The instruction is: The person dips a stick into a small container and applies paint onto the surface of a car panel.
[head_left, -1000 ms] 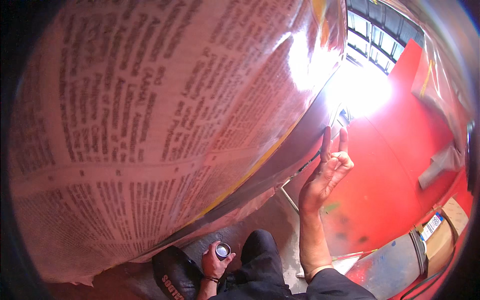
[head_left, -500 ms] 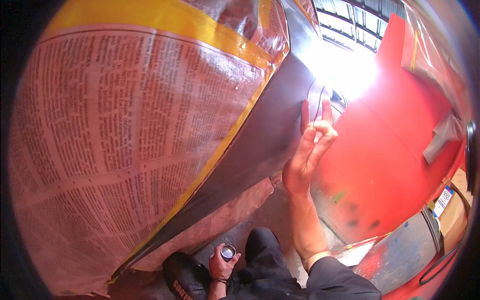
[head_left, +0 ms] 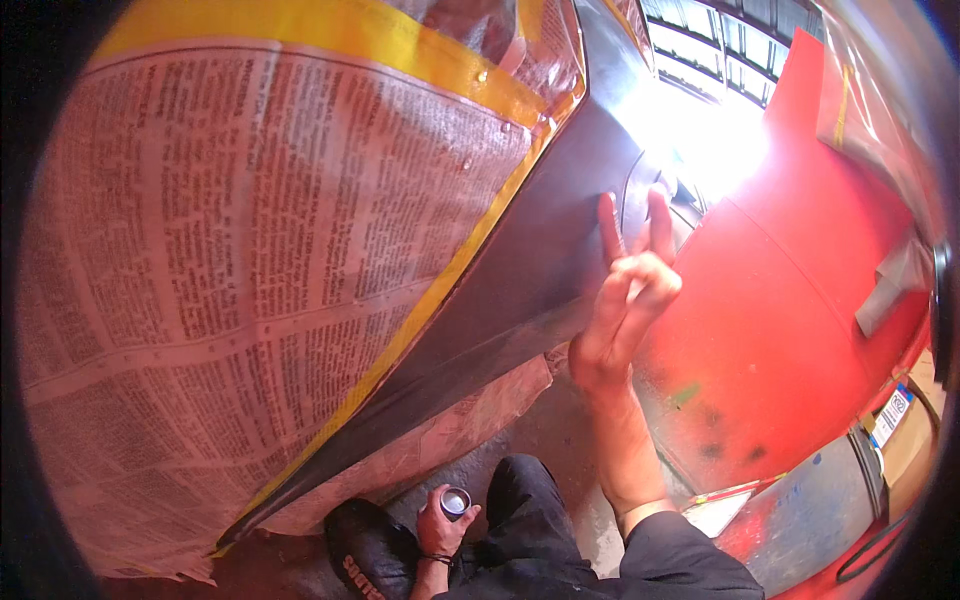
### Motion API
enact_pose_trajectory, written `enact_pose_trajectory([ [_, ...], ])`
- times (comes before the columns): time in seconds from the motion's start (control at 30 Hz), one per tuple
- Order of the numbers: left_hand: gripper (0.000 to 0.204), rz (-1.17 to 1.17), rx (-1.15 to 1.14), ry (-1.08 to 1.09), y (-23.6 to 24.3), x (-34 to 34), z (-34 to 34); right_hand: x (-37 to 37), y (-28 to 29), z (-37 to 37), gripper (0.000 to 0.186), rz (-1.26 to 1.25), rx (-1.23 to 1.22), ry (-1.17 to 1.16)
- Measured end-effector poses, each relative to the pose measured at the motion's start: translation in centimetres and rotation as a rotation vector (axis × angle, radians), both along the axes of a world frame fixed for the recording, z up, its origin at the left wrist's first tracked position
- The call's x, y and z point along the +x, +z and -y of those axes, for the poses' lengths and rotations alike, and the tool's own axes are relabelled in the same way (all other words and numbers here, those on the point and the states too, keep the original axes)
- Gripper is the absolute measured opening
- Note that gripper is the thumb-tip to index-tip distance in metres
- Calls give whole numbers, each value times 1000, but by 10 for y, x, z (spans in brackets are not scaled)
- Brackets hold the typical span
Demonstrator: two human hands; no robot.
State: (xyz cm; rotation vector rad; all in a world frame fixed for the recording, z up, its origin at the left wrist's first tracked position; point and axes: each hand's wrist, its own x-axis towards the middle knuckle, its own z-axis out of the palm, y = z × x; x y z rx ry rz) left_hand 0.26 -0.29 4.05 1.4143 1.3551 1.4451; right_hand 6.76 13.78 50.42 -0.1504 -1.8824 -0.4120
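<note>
Left hand (head_left: 438, 528): gripping small cup (head_left: 455, 502), mouth up. Right hand (head_left: 628, 295): raised, two fingers extended, others folded; cannot tell if anything pinched. Dark panel (head_left: 510, 260) left of right hand, contact unclear; red panel (head_left: 770, 320) to its right. Newspaper (head_left: 250, 230) beyond left hand.

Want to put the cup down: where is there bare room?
Right of the held cup, bare floor shows between the right knee, the hanging masking paper and the raised right forearm. Lower right is crowded: a paint-stained drum, a flat white piece and a cardboard box sit close together.
</note>
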Motion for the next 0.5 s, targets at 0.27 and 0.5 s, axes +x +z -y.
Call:
enact_pose_trajectory([
  [0.27, 78, -16, -31, -13, 3, -2, -2, 4, -23, 22, 6, -148, -130, -104],
  [0.5, 78, 53, 88, 12, 11, -6, -8, 2, -42, 35, 15, -1, -157, -85],
])
